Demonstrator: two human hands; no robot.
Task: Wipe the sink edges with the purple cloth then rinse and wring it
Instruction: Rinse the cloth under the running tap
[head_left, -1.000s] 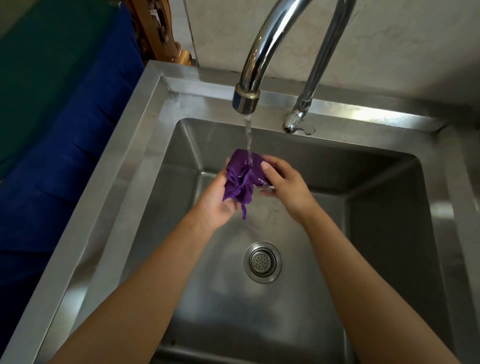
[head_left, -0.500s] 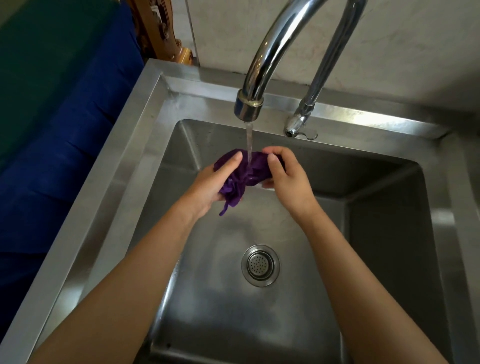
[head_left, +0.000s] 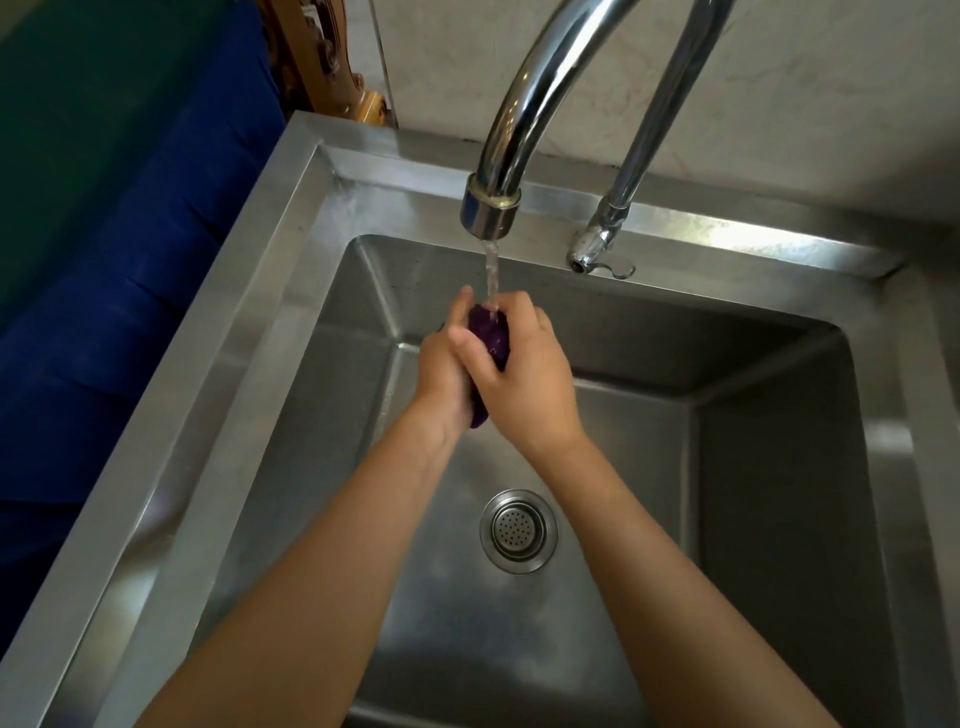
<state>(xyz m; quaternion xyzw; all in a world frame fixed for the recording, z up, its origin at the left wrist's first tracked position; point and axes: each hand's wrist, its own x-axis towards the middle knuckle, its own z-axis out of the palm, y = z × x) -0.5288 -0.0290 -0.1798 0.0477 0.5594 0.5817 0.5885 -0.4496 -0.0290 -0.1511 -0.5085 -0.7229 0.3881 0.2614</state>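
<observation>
Purple cloth (head_left: 489, 332) is bunched into a tight wad and pressed between both hands over the basin, directly under the spout. Left hand (head_left: 442, 371) is curled closed around the cloth from the 9 o'clock side, fingers pointing toward 12 o'clock. Right hand (head_left: 524, 382) is closed over the cloth from the 3 o'clock side, its thumb crossing over the left hand's knuckles. Only two patches of cloth show: a dark strip between the hands at the top and a small tail at the heel of the palms near 6 o'clock. Water stream (head_left: 492, 273) runs from the faucet (head_left: 514, 130) nozzle and lands on the top of the cloth where the fingertips meet. Faucet is a chromed gooseneck; its base (head_left: 597, 244) sits on the back rim at roughly 1 o'clock from the hands. Stainless steel sink (head_left: 218, 395) fills most of the view; wet sheen is visible on the back-left corner of the rim. Drain strainer (head_left: 518, 531) lies on the basin floor at 6 o'clock from the hands, between the two forearms, well apart from the cloth. Blue fabric (head_left: 104, 312) lies beyond the sink's left rim, at 9 o'clock. Both forearms are bare.
</observation>
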